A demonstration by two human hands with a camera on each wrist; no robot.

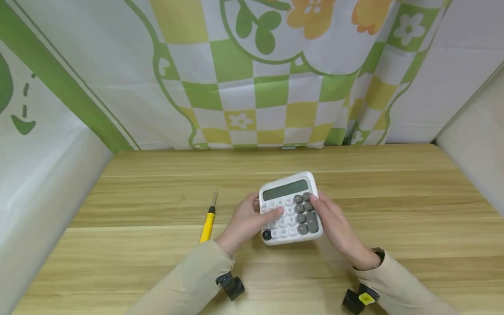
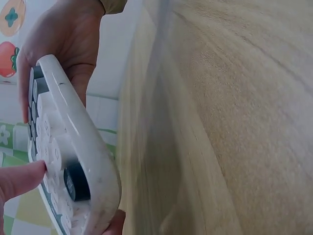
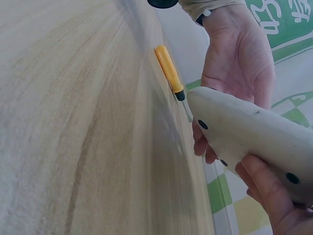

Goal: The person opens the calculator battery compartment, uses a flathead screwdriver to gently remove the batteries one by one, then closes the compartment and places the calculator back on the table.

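Note:
A white calculator [image 1: 292, 208] with round white and grey keys and one black corner key is held up off the table, its keys facing the head camera. My left hand [image 1: 247, 222] grips its left side, thumb across the white keys and fingers behind. On the other side my right hand [image 1: 337, 225] holds the edge, its thumb on the grey keys at the upper right. The right wrist view shows the back of the calculator [image 3: 254, 132] with dark round feet and fingers curled under it. The left wrist view shows the calculator [image 2: 80, 132] edge-on above the wood.
A yellow-handled screwdriver [image 1: 208, 223] lies on the wooden table [image 1: 138, 205] left of my left hand, its shaft pointing away. Behind the table hangs a green and yellow checked curtain [image 1: 271, 96]. Pale walls stand at both sides.

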